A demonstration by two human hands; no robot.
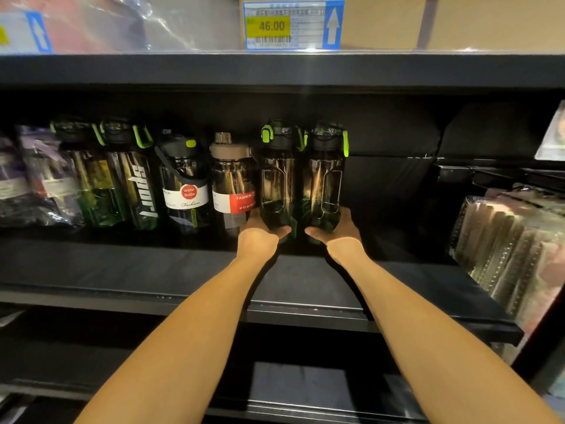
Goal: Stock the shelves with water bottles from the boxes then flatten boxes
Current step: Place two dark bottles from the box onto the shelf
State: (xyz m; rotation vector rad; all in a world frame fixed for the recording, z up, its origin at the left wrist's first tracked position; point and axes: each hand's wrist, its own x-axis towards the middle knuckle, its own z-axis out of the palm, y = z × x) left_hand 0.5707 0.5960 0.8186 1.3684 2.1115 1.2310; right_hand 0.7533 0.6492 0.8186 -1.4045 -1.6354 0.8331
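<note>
Shelf — matte black, dim — bottles upright

A blue-edged price label with a yellow patch reading 46.00 and a white arrow sat at 12 o'clock. A second, blurred label showed at 10 o'clock, just beside crinkled clear plastic wrap. Dark bagged goods lay at 9 o'clock. Clear ribbed plastic packs leaned at 3 o'clock, and a pale packet corner showed above them.

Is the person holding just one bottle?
No, the left hand grips the left bottle and the right hand grips the right bottle beside it.
</note>
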